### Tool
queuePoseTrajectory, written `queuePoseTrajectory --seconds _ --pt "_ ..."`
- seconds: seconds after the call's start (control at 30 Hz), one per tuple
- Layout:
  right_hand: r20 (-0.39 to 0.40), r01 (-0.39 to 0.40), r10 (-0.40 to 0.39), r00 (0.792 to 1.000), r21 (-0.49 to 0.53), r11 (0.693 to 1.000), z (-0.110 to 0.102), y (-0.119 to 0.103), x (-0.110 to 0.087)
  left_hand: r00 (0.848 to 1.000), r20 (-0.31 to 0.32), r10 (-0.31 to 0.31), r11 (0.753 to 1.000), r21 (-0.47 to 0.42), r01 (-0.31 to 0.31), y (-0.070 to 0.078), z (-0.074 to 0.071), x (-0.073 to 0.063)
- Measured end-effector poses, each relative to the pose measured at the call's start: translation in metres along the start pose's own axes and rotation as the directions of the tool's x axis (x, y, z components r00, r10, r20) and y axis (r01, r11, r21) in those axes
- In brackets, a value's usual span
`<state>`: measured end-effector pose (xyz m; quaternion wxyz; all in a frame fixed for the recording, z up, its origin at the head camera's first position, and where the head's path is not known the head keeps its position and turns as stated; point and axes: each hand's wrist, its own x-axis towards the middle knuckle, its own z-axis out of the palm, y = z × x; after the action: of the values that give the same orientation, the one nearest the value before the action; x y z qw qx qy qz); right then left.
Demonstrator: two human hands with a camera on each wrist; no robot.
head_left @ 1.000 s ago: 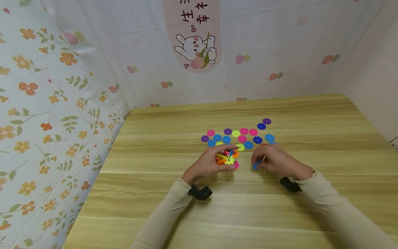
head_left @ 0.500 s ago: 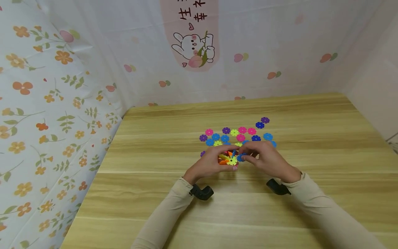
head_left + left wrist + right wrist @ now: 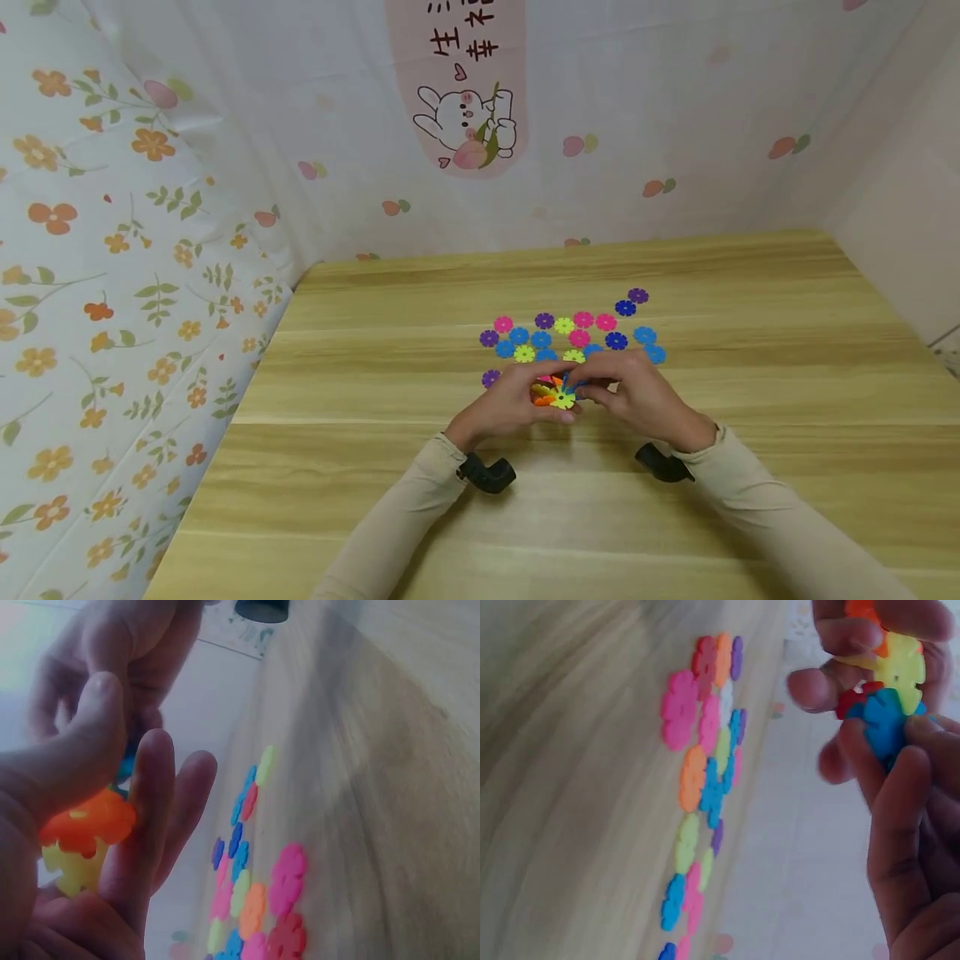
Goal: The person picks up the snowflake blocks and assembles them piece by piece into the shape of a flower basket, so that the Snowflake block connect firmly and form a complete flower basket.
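My left hand (image 3: 502,407) grips a cluster of interlocked plastic snowflake discs above the table. A yellow disc (image 3: 561,400) faces me on the cluster. In the left wrist view an orange disc (image 3: 90,821) shows between thumb and fingers. My right hand (image 3: 651,396) pinches a blue snowflake disc (image 3: 885,726) between thumb and fingertips. That disc meets the cluster beside the yellow piece, with a bit of red behind it. Whether its slot is engaged I cannot tell. Fingers hide much of the cluster's far side.
Loose discs in pink, purple, blue and yellow lie flat beyond the hands, among them a pink disc (image 3: 503,324) and a purple disc (image 3: 638,296). They rest on a wooden table (image 3: 360,492). Printed cloth (image 3: 337,100) hangs behind and at the left.
My right hand has moved left from the table, carrying the blue disc up to the cluster, and now holds it against it. My left hand stays nearly in place.
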<state>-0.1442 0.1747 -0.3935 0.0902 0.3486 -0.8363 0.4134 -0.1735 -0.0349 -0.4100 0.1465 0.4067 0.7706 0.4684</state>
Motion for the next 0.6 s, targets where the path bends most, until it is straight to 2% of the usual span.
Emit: queuePoseTrajectory --seconds 0.17,0.27,0.33,0.43,0.5,0.6 --pt "0.034 -0.017 0.017 0.999 -0.014 1.000 -0.012 0.005 0.000 0.999 -0.021 -0.046 0.998 0.048 0.047 -0.001 -0.002 0.002" --pt "0.050 -0.049 0.053 0.997 -0.068 0.996 -0.025 0.012 -0.004 0.998 -0.034 -0.053 0.997 0.053 0.055 -0.003 -0.004 0.003" --pt "0.060 -0.086 0.096 0.994 -0.142 0.986 -0.036 0.019 -0.008 0.998 -0.039 -0.046 0.998 0.050 0.048 -0.006 -0.005 0.001" --pt "0.092 -0.143 0.175 0.980 -0.283 0.949 -0.048 0.033 -0.014 0.997 -0.042 -0.061 0.997 0.046 0.063 -0.008 -0.008 -0.005" --pt "0.122 -0.161 0.222 0.967 -0.380 0.911 -0.052 0.043 -0.019 0.995 -0.046 -0.088 0.995 0.044 0.090 -0.009 -0.010 -0.011" --pt "0.144 -0.181 0.279 0.949 -0.475 0.861 -0.054 0.055 -0.028 0.994 -0.038 -0.098 0.994 0.054 0.100 -0.011 -0.010 -0.016"
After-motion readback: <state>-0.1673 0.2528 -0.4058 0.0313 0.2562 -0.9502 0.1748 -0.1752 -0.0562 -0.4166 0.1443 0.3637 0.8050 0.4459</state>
